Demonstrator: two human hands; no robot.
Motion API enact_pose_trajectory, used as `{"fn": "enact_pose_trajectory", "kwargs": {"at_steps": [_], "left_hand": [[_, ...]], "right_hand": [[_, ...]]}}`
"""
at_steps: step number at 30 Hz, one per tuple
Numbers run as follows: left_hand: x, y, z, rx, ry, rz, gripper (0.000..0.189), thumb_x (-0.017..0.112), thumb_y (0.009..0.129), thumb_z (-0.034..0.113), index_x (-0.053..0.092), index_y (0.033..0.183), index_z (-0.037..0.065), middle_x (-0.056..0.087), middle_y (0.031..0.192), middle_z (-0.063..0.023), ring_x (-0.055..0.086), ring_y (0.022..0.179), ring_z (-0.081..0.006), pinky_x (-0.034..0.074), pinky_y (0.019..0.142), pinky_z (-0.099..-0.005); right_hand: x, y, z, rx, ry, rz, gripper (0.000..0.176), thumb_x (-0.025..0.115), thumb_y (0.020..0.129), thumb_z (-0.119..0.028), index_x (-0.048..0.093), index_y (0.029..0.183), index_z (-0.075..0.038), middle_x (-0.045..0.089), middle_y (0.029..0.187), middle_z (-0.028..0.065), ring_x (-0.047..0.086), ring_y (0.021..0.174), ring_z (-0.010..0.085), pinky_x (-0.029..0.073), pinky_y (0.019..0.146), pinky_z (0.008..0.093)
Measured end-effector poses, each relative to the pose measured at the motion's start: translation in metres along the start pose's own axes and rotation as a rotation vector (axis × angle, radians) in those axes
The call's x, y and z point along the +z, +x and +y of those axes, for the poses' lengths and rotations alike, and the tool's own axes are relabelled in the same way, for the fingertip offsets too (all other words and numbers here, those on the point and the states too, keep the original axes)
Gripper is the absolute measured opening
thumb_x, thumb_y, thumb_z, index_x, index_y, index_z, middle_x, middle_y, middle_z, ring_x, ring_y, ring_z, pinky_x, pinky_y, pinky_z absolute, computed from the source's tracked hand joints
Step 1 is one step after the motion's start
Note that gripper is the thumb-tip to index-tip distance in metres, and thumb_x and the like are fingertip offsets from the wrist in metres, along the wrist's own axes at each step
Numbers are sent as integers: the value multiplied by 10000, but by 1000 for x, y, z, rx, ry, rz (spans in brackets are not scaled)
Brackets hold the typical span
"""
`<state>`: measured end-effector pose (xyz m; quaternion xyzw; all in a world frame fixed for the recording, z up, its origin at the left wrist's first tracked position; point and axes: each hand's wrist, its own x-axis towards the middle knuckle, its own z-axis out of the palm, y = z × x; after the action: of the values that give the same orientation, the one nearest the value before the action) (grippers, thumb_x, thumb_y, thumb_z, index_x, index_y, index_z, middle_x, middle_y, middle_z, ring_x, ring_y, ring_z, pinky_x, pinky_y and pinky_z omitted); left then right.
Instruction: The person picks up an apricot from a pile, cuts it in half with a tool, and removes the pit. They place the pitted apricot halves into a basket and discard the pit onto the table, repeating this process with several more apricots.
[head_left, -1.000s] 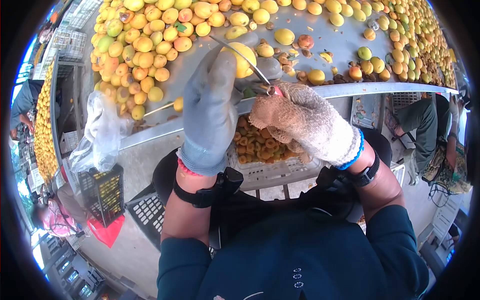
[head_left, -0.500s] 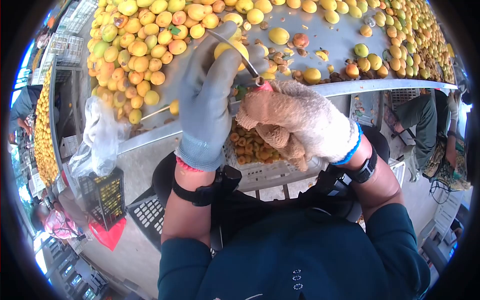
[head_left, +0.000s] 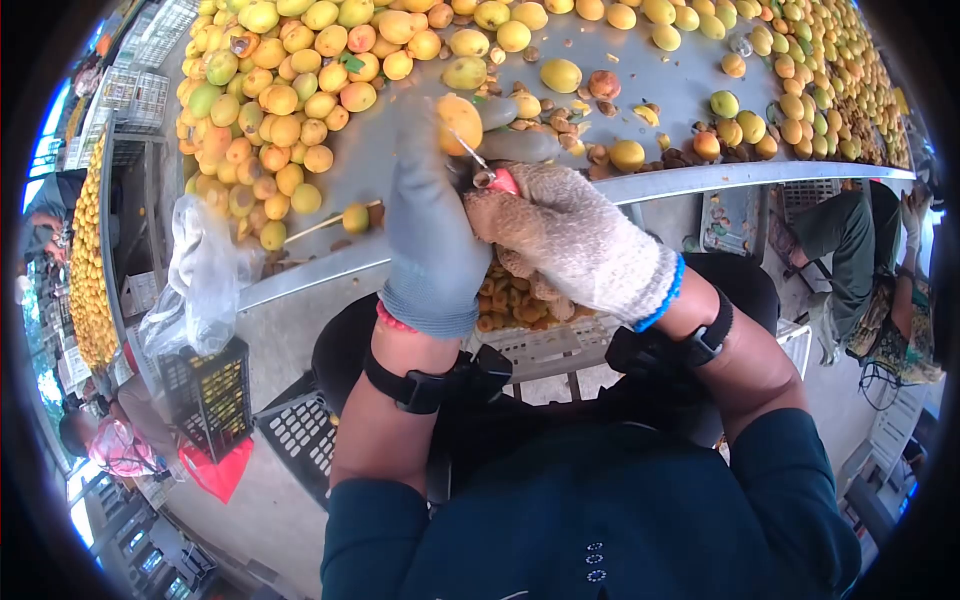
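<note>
My left hand [head_left: 432, 235], in a grey glove, is closed around a yellow-orange apricot [head_left: 461, 122] over the table's near edge. My right hand [head_left: 570, 220], in a beige knit glove with a blue cuff edge, grips a small knife [head_left: 507, 181] by its red handle. Its thin blade lies against the apricot's side facing me. Just beneath my hands, halved apricots [head_left: 505, 303] fill a white plastic crate [head_left: 540, 345], partly hidden by the gloves.
A big heap of apricots [head_left: 290, 100] covers the metal table's [head_left: 690, 90] left side, and more lie at the right among pits and scraps. A clear plastic bag [head_left: 200, 270] hangs at the left edge above a black crate [head_left: 210, 395]. Another person [head_left: 870, 260] sits at right.
The knife blade has swung from reaching past the apricot to lying against its near face. Both gloved hands have shifted slightly and drawn closer together.
</note>
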<state>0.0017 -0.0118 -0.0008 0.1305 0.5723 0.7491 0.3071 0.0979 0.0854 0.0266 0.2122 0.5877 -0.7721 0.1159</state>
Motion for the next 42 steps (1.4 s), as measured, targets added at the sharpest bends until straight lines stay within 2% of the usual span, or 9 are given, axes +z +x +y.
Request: {"fn": "enact_pose_trajectory", "kwargs": {"at_steps": [1,8,17,25,29,32,34,37,42], "left_hand": [[4,0,2,-169,-335,40,610,312,1044,512,579,1138,-29,696,924,-158,693,893,-265,577,832,-376],[-4,3,3,-121,-284,-73,570,366,1034,513,550,1212,4,675,1059,-142,688,944,-237,583,841,-364],[-12,3,1,-109,-568,-151,476,408,993,353,548,1220,-41,657,1084,-171,659,1007,-300,548,895,-429],[-25,14,0,-124,-569,-249,270,470,938,7,543,1197,-16,620,1178,-155,613,1132,-305,507,983,-432],[-22,10,-21,386,489,-139,306,490,976,163,581,1182,-44,634,1121,-118,644,1014,-246,548,854,-351],[-1,-4,-11,220,313,-136,332,523,973,190,600,1192,-47,631,1112,-106,656,891,-183,555,736,-298],[-2,-4,-2,-179,64,-142,351,532,971,199,597,1211,-49,641,1070,-106,657,800,-143,547,650,-271],[-6,-7,7,-151,327,-186,360,511,968,186,572,1221,-63,669,944,-116,633,670,-117,522,589,-254],[-15,-8,2,-67,24,-259,353,446,961,169,551,1199,-70,639,896,-142,613,653,-205,497,574,-302]], "right_hand": [[2,2,1,5,9,13,301,626,945,-387,616,906,-89,523,657,-25,477,527,55,374,449,215],[-5,-1,-10,103,62,-19,333,636,942,-408,634,933,-75,536,669,-16,500,563,73,401,476,239],[-16,7,31,-8,722,-479,308,635,944,-368,628,1018,-68,507,646,-17,465,491,61,341,385,223],[-33,-3,20,-316,156,52,190,635,957,-216,643,1007,-33,594,711,1,477,468,38,355,369,189],[-34,4,-6,-450,-351,321,176,686,888,-184,638,937,-22,610,728,43,587,598,114,469,539,269],[-34,8,1,-521,-586,413,195,703,852,-177,628,943,-22,588,706,83,589,657,160,477,613,319],[-38,9,1,-490,-527,349,191,693,863,-177,625,939,-15,593,700,82,588,610,164,472,568,306],[-37,7,0,-368,-271,230,197,649,897,-202,617,925,-9,611,704,72,569,505,149,439,467,266],[-53,10,16,-226,188,89,250,552,951,-258,589,959,-11,629,719,57,538,405,107,366,357,209]]}}
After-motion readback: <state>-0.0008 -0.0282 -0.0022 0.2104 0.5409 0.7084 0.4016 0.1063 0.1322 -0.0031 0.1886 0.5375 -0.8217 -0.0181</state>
